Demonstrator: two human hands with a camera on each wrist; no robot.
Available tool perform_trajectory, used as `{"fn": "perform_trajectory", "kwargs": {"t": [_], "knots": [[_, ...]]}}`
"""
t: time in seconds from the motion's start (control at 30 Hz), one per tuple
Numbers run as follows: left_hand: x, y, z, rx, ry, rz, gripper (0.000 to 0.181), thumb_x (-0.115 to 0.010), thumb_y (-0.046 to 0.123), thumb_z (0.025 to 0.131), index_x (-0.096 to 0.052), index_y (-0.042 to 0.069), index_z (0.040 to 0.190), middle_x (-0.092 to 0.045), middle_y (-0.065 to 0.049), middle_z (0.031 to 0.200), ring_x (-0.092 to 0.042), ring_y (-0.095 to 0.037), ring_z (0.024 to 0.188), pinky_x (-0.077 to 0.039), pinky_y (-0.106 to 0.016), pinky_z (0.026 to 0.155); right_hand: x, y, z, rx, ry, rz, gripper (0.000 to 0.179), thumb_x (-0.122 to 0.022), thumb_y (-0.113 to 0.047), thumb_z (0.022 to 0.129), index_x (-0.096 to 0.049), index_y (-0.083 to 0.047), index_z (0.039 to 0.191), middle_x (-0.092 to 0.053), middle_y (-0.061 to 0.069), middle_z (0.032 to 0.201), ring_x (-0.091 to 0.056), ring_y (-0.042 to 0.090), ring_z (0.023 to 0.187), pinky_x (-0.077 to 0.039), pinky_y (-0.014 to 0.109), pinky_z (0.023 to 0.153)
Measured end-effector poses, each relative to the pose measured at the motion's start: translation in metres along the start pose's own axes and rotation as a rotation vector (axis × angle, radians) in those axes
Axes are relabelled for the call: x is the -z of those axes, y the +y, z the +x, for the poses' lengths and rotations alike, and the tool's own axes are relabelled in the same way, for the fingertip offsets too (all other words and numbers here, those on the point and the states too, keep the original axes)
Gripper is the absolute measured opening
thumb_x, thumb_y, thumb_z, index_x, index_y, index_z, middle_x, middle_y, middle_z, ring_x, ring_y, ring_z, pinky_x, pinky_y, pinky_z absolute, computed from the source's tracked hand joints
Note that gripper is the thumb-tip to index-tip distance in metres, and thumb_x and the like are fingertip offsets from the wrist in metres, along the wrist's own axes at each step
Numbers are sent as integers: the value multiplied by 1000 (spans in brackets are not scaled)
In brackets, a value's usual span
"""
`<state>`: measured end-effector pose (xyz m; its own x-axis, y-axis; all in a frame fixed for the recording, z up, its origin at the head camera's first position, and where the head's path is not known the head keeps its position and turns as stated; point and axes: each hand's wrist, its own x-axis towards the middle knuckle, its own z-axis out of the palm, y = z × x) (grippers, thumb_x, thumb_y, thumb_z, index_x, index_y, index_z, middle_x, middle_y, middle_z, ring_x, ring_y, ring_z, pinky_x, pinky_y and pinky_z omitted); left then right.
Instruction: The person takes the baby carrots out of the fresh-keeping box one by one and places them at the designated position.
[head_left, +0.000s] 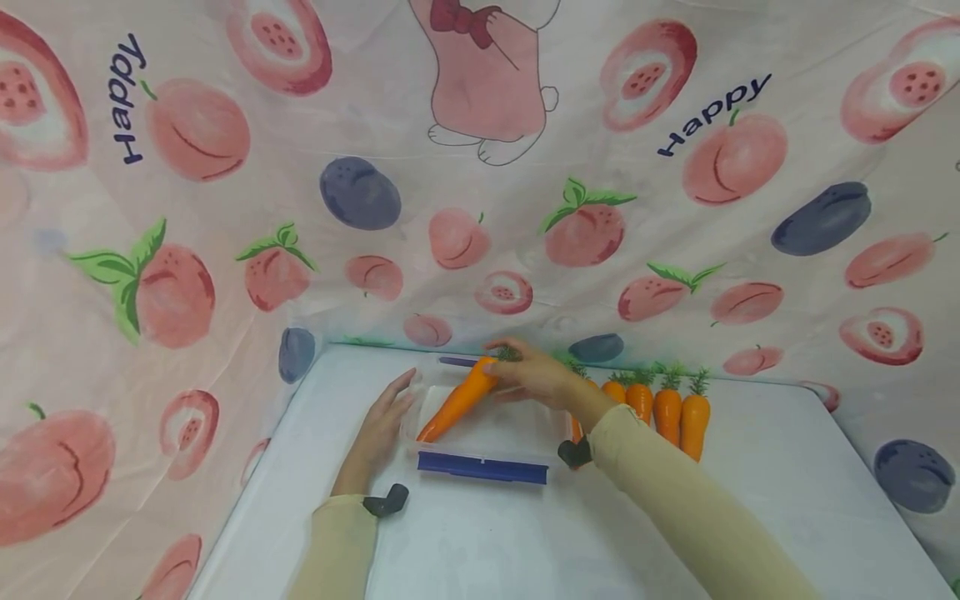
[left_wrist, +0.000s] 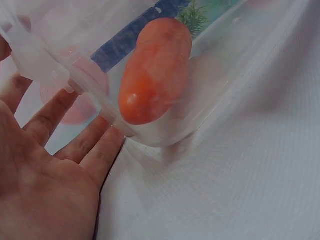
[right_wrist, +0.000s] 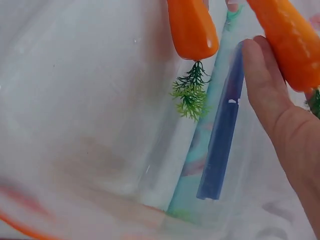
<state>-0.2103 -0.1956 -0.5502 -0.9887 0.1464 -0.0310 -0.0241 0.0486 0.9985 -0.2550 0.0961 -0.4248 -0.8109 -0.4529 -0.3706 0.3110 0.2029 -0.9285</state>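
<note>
My right hand [head_left: 536,375] grips an orange toy-like carrot [head_left: 461,402] near its leafy top, tilted over a clear plastic box [head_left: 517,429]. In the right wrist view, that carrot [right_wrist: 292,47] is beside my fingers. A second carrot [right_wrist: 192,32] with green leaves lies in the box; the head view does not show it apart from the held one. The straight, spread fingers of my left hand [head_left: 382,429] touch the box's left side. Through the clear wall, the left wrist view shows carrot ends [left_wrist: 152,90] overlapping.
Several more carrots [head_left: 667,412] lie in a row on the white table [head_left: 780,483], right of the box. Blue latch flaps [head_left: 482,468] stick out from the box's long sides. A fruit-printed cloth [head_left: 517,200] rises behind the table.
</note>
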Motion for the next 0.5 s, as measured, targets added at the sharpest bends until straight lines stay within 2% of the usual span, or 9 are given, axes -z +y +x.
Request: {"fn": "perform_trajectory", "kwargs": {"t": [0.17,0.27,0.37,0.5], "knots": [[-1,2,-1,24,7,20,51,-49,36,108,-40,27,157,-32,3,167,-22,-27,158,-21,-56,127,5,-4,-8,69,56,-26,63,-69,-25,98,-36,-29,152,-55,18,138,-70,32,108,-56,50,101],[-1,4,-2,34,14,52,49,-48,37,108,-41,31,156,-32,5,166,-22,-25,158,-20,-56,127,10,-5,-13,93,84,-26,54,-64,-25,100,-40,-28,148,-56,16,137,-68,32,113,-58,46,98],[-1,4,-2,28,16,68,48,-47,37,108,-42,33,155,-33,5,166,-22,-26,158,-19,-57,127,17,-7,-17,112,93,-15,51,-56,-22,103,-39,-25,150,-55,16,137,-65,33,118,-56,50,101],[-2,3,-2,33,18,71,48,-47,39,108,-42,35,155,-31,4,167,-21,-27,158,-20,-58,126,27,-9,-25,122,118,-14,60,-53,-19,102,-30,-32,157,-52,19,137,-66,34,118,-55,52,103]]}}
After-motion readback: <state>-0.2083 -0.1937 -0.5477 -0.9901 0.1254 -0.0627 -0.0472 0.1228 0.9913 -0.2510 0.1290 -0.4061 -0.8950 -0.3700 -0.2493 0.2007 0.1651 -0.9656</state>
